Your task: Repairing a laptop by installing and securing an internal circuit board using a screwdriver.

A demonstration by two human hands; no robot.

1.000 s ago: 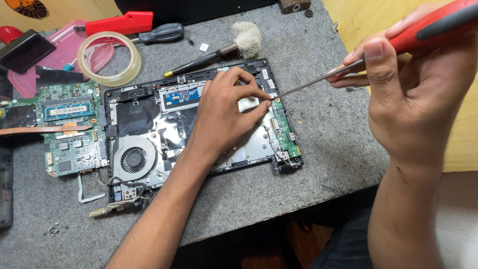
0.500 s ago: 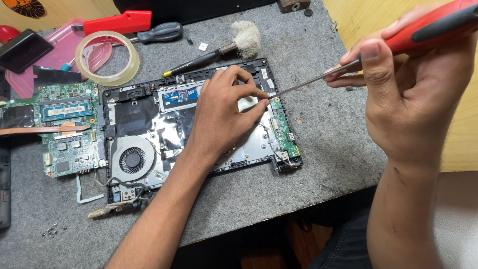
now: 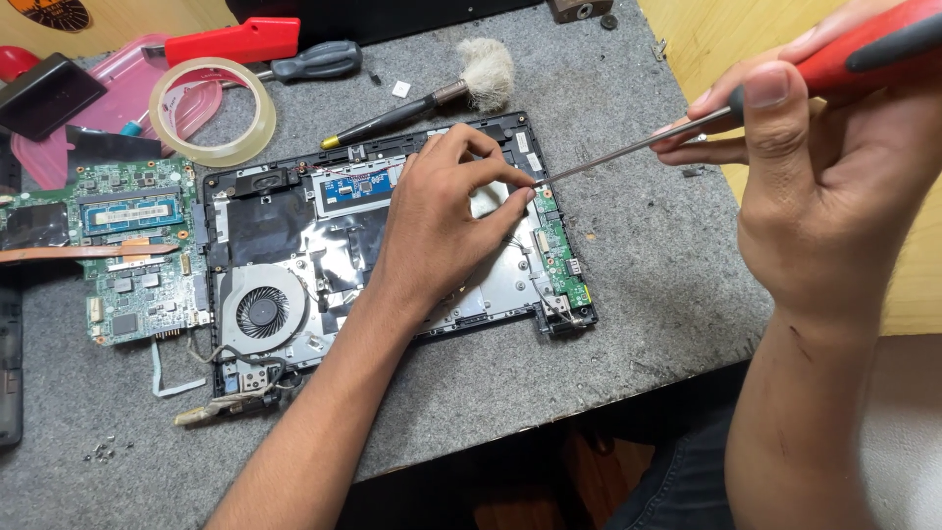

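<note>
An opened laptop base [image 3: 294, 245] lies on the grey mat, with a round cooling fan [image 3: 262, 311] at its lower left and a small green board [image 3: 561, 257] on its right edge. My left hand [image 3: 442, 216] rests on the laptop's middle, its fingertips pinched near the right edge where the screwdriver tip meets them. My right hand [image 3: 834, 186] is raised close to the camera and grips a red-handled screwdriver [image 3: 863, 49]. Its long metal shaft [image 3: 628, 152] slants down-left to the laptop's right edge.
A green motherboard [image 3: 128, 245] lies left of the laptop. Behind it are a tape roll [image 3: 211, 110], a pink plastic tray [image 3: 128, 113], a red tool [image 3: 231, 41], a dark-handled screwdriver [image 3: 314, 61] and a dusting brush [image 3: 442, 93]. Small screws [image 3: 103, 451] lie near the mat's front left.
My right hand and the screwdriver have shifted slightly; the tip stays at the laptop's right edge. My left hand keeps its place on the laptop.
</note>
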